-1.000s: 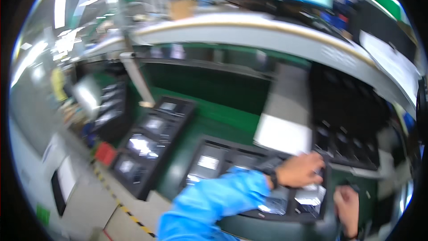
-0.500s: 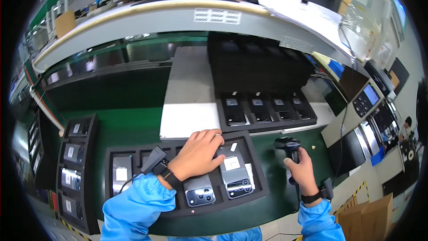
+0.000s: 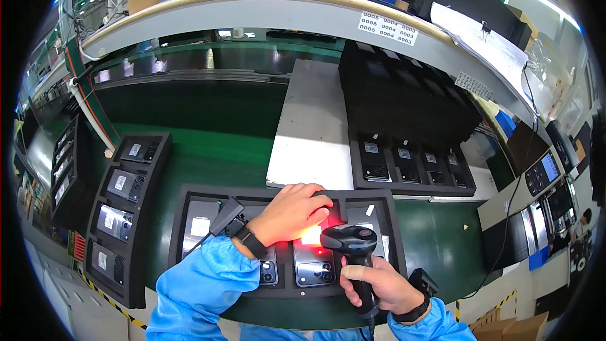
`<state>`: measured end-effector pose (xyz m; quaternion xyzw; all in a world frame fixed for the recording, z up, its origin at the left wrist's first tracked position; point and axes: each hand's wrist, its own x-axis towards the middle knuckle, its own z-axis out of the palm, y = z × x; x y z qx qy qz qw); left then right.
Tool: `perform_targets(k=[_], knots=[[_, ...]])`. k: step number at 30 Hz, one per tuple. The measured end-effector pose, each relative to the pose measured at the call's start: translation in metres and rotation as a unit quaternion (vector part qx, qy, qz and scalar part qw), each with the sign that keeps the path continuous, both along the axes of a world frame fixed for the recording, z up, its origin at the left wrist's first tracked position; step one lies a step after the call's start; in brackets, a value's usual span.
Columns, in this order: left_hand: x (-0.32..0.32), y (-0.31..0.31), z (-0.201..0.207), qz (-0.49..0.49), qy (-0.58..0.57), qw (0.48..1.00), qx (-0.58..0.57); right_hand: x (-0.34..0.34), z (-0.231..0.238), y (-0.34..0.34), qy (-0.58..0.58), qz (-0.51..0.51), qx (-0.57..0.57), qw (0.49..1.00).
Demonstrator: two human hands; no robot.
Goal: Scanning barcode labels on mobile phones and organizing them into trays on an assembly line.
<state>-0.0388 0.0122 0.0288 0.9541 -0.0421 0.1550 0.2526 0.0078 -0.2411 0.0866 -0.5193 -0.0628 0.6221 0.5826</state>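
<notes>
My right hand is wrapped round the handle of a black barcode scanner, held over the near foam tray. Its red light falls on the white label of a phone lying in a slot of the black foam tray. My left hand lies across the tray with fingers stretched out, over the far end of that phone; whether it presses the phone I cannot tell. Another phone with a white label lies at the tray's left end. A phone at the right is partly hidden by the scanner.
A foam tray of labelled phones stands at the left. Another phone tray sits at the back right, beside a white board. A shelf edge crosses above. At the right stands a label printer.
My right hand has brought the scanner leftward over the tray, and its red light now shines on a phone's label. The whole view has shifted; my left hand stays on the tray.
</notes>
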Motion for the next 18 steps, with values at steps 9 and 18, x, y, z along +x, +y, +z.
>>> perform_targets(k=[9, 18], knots=[[0.0, 0.001, -0.011, 0.0, -0.052, 0.999, 0.009, -0.002, -0.006, -0.007, -0.045, 0.039, 0.002, 0.998], [0.003, -0.005, -0.008, 0.017, -0.014, 0.998, 0.056, 0.008, 0.022, -0.037, -0.213, -0.038, 0.008, 0.976]])
